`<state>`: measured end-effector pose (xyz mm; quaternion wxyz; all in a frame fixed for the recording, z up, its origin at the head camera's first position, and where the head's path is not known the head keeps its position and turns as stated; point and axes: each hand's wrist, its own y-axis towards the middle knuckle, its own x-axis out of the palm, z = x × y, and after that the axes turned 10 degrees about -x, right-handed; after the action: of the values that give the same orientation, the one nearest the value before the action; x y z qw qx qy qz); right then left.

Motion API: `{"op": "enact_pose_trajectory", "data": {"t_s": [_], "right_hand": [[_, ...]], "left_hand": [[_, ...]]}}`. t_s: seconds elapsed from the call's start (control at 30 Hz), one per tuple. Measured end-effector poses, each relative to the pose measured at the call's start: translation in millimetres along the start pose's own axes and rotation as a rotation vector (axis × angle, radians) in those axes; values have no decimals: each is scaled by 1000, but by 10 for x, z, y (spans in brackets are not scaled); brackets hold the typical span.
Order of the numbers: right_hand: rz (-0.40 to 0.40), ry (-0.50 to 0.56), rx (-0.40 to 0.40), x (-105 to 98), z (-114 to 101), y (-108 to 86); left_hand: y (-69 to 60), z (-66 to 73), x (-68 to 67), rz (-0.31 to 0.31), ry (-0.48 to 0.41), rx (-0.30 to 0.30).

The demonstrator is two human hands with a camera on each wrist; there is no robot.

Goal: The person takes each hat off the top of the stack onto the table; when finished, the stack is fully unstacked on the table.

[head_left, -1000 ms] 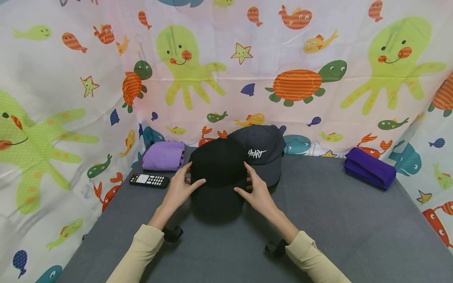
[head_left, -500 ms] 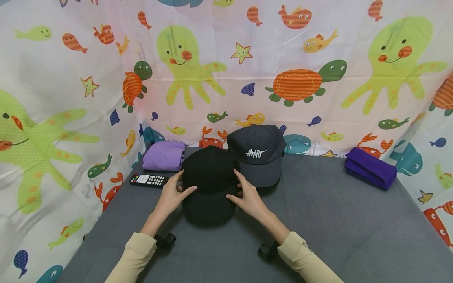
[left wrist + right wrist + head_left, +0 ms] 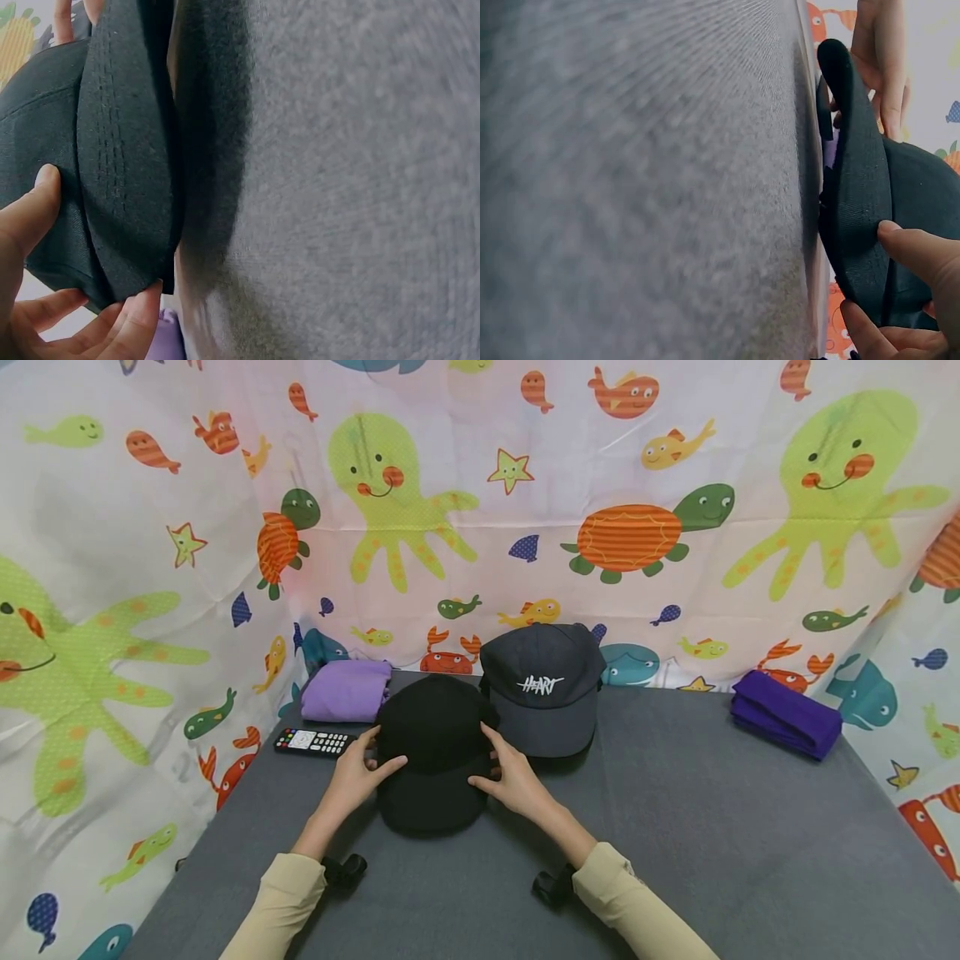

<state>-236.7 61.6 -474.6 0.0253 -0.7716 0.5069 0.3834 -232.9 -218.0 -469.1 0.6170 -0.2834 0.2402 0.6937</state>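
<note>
A plain black cap (image 3: 431, 727) sits on the grey table in the head view, its brim toward me. My left hand (image 3: 352, 772) grips its left side, thumb on the front and fingers at the edge. On the opposite side my right hand (image 3: 517, 781) holds it the same way. In the left wrist view the cap's stitched brim (image 3: 124, 150) shows close up, the thumb pressing the crown. The right wrist view has the thumb near the seam of the brim (image 3: 855, 202). Right behind stands a dark navy cap (image 3: 543, 689) with white lettering.
A folded lilac cloth (image 3: 347, 691) lies at the back left, with a black remote control (image 3: 315, 742) in front of it. Toward the back right is a folded dark purple cloth (image 3: 785, 714). A printed sea-animal curtain (image 3: 465, 552) hangs behind and beside the grey table (image 3: 712, 827).
Both hands have moved the black cap left and slightly lower in the view. More of the navy cap behind it now shows. The other things have stayed put.
</note>
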Motion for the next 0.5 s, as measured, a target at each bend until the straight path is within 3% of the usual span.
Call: {"op": "enact_pose_trajectory", "data": {"t_s": [0.5], "right_hand": [[-34, 33, -130, 66, 66, 87]], "left_hand": [[76, -48, -41, 3, 9, -17]]}}
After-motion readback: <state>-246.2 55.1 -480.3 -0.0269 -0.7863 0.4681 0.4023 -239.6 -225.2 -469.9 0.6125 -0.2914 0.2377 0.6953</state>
